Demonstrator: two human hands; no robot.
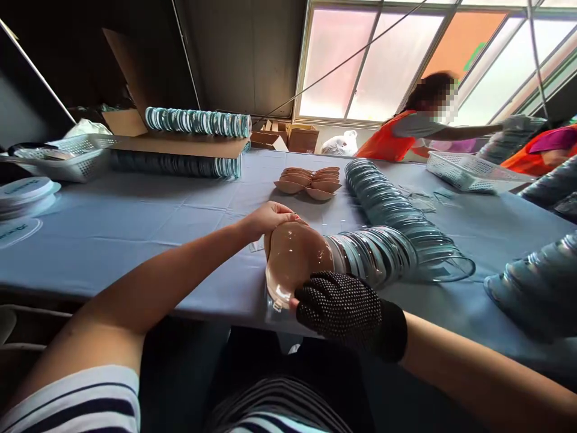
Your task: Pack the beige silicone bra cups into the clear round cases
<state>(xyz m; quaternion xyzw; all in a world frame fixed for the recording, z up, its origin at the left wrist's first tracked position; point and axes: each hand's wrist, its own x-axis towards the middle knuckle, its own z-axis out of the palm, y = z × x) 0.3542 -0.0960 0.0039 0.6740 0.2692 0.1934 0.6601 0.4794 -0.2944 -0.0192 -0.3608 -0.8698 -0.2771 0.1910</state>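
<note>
A beige, glossy, cup-shaped pad [293, 255] is held upright just above the table's near edge. My left hand [270, 218], bare, grips its top rim. My right hand [345, 307], in a black dotted glove, holds its lower edge together with a clear plastic wrapper. Right behind the pad, a long curved row of clear round plastic cases [387, 216] lies on its side and stretches away across the blue tablecloth [135, 222]. A small group of several more beige pads [309, 180] rests farther back in the middle of the table.
Two long rows of teal-rimmed cases [198, 122] lie with cardboard at the back left, by a white basket [67, 157]. Round white lids [24, 192] sit at far left. Another basket [469, 171] and more case stacks [541, 282] are on the right. A person in orange [406, 135] works across the table.
</note>
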